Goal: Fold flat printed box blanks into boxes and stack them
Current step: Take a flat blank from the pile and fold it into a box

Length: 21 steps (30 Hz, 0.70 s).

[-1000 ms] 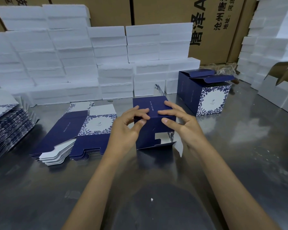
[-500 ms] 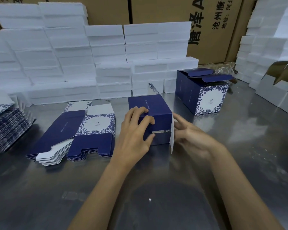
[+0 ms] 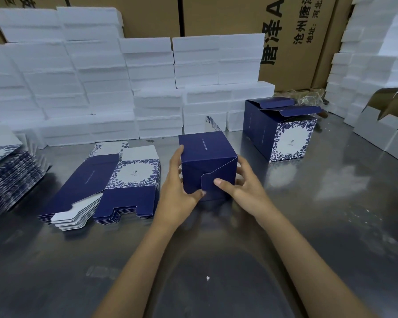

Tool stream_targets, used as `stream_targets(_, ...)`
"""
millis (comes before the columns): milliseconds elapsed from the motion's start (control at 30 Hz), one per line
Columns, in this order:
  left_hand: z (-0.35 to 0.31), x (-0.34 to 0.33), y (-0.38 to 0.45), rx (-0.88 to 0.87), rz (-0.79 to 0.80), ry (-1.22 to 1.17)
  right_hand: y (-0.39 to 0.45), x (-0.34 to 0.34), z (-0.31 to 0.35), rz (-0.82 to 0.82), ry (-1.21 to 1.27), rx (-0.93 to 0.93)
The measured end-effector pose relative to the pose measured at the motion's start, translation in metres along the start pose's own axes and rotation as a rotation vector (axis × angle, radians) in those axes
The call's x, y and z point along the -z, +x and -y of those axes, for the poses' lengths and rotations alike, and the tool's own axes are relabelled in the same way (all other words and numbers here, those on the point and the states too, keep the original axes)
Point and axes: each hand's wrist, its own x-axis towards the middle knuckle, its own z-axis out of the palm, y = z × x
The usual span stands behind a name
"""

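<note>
Both hands clamp the blue box on the steel table. L hand grips its left side; R hand thumb presses the front flap.

I see shiny steel table, white foam blocks stacked along far edge and right, brown printed cartons behind them.
</note>
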Motion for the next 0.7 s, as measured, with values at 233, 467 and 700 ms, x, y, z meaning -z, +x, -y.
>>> stream_targets(233, 0.001, -0.005, -0.001, 0.015, 0.080, 0.025, 0.000, -0.012, -0.006, -0.170, -0.041, 0.106)
stream_targets(467, 0.000, -0.009, -0.003, 0.022, 0.084, 0.058, -0.002, -0.013, -0.003, -0.247, -0.151, 0.138)
stream_targets(700, -0.002, -0.010, -0.003, 0.028, 0.081, 0.033, -0.002, -0.011, -0.001, -0.263, -0.221, 0.145)
